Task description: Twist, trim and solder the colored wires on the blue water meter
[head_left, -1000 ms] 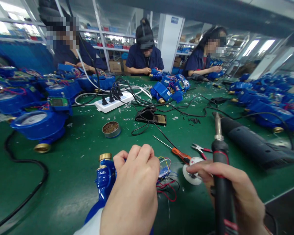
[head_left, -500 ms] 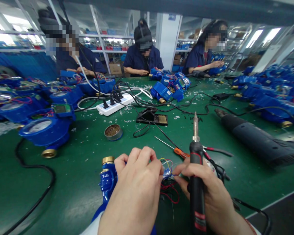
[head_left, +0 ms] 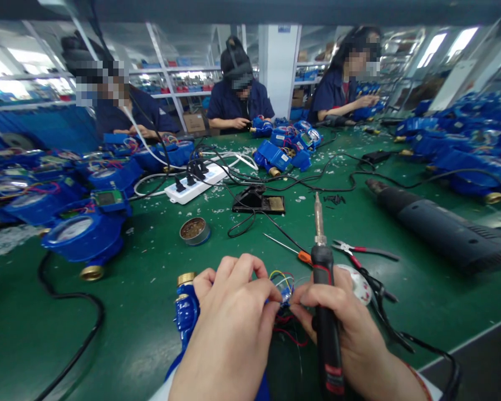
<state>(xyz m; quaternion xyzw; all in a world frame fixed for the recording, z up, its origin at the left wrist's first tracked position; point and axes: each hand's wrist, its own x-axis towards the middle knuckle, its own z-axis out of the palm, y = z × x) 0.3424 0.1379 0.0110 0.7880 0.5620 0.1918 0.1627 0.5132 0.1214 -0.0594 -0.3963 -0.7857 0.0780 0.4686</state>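
A blue meter with a brass fitting (head_left: 186, 278) lies under my left hand (head_left: 236, 312), whose thumb and forefinger pinch at a small wired part (head_left: 285, 293) with yellow, white and red wires. My right hand (head_left: 346, 312) is closed round a black and red soldering iron (head_left: 328, 312), its tip pointing up and away from me. The thumb and forefinger of that hand also meet near the wires. What exactly the fingertips pinch is too small to tell.
Beyond my hands are a solder tin (head_left: 194, 231), an iron stand (head_left: 259, 201), a screwdriver (head_left: 304, 257), pliers (head_left: 359, 250) and a power strip (head_left: 198, 182). A heat gun (head_left: 438, 225) lies right. Blue meters (head_left: 83, 231) crowd both sides. Three people sit opposite.
The soldering iron has shifted left with my right hand, uncovering the pliers and a white disc. My left fingertips have come closer to the right ones. The view has shifted slightly.
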